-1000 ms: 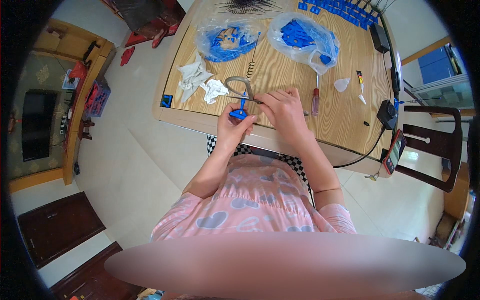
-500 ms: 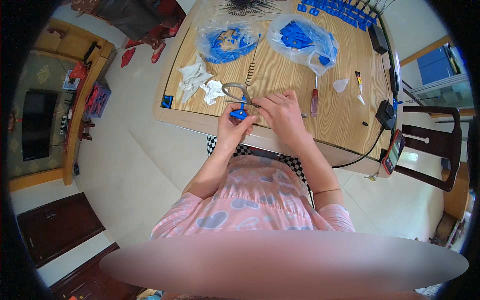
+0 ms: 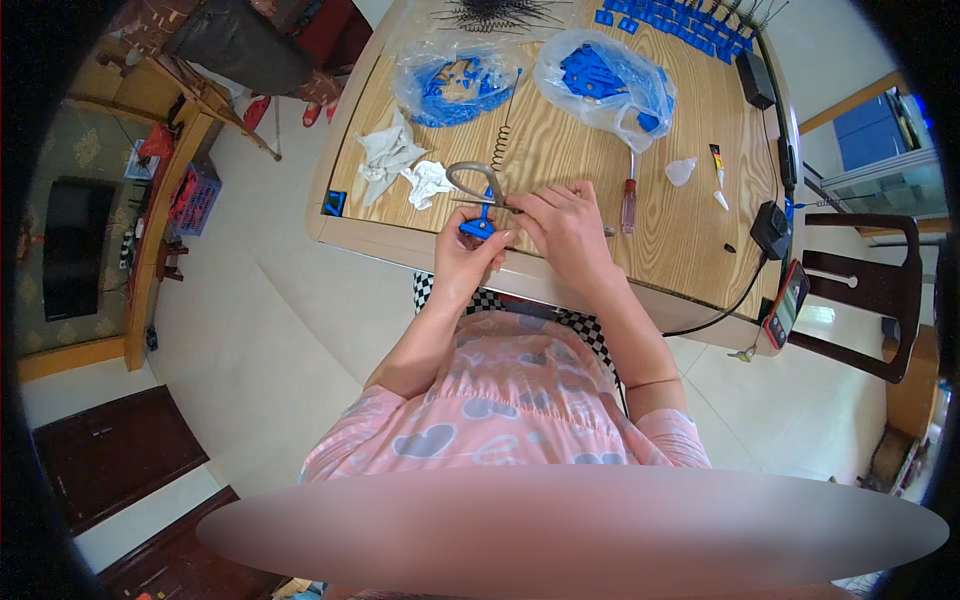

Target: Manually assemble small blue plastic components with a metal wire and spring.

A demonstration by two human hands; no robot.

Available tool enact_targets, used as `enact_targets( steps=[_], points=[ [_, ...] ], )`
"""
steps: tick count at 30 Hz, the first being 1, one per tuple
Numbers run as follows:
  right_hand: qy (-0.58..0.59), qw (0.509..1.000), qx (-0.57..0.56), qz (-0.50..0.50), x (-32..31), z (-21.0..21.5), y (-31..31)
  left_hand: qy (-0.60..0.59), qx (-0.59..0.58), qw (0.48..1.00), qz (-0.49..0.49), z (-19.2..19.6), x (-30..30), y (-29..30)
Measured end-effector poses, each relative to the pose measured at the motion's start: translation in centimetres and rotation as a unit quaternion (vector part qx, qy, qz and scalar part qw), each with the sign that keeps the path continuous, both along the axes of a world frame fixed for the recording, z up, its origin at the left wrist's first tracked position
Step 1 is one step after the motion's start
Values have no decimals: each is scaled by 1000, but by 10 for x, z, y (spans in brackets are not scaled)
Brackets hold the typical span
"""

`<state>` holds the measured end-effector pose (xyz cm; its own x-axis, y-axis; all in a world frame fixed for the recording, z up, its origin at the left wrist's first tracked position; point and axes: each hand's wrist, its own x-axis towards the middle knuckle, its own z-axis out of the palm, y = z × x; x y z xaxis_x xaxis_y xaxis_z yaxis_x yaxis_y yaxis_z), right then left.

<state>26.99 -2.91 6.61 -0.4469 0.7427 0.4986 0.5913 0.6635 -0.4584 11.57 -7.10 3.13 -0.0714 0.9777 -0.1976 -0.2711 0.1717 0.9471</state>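
My left hand (image 3: 463, 263) pinches a small blue plastic part (image 3: 478, 229) with a wedge-shaped base and a thin upright stem, just over the table's near edge. My right hand (image 3: 565, 222) is closed around the blade end of a pair of scissors (image 3: 474, 167), whose bowed grey-brown handle points away to the left. The scissors cross the part's stem; whether they touch it I cannot tell. Beyond them a black coiled wire (image 3: 501, 146) with a blue tip lies on the wood-grain table (image 3: 585, 165). My fingers hide the scissors' blades.
Two clear bags, a left bag (image 3: 450, 85) and a right bag (image 3: 605, 80), hold blue parts. Crumpled white tissue (image 3: 390, 150), a screwdriver (image 3: 629, 195), a glue tube (image 3: 717, 160) and a black adapter (image 3: 771, 230) lie around. Finished-looking blue pieces (image 3: 690, 30) line the far right.
My hands and the scissors have hardly moved. At the upper left, another person has shifted, and a wooden-legged stool or frame now shows beside them.
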Motion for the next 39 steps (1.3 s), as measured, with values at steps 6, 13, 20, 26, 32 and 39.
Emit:
enact_targets(
  steps=[6, 13, 20, 26, 32, 39],
  points=[
    [-6, 1000, -13, 7, 2, 2, -1, -11, 1, 1000, -1, -3, -1, 0],
    [42, 997, -58, -23, 5, 1, 1, -94, -2, 995, -24, -2, -4, 0],
    [34, 998, -56, -24, 6, -2, 3, -108, -10, 994, -19, 0, -3, 1],
    [27, 998, -49, -15, 6, 1, 0, -106, 1, 994, -19, -1, -1, 4],
    [26, 999, -38, -21, 7, 0, 2, -65, 1, 998, -14, -3, 1, 4],
    [23, 998, -39, -35, 8, 1, 3, 33, 26, 999, -2, 4, 6, 1]
  ],
)
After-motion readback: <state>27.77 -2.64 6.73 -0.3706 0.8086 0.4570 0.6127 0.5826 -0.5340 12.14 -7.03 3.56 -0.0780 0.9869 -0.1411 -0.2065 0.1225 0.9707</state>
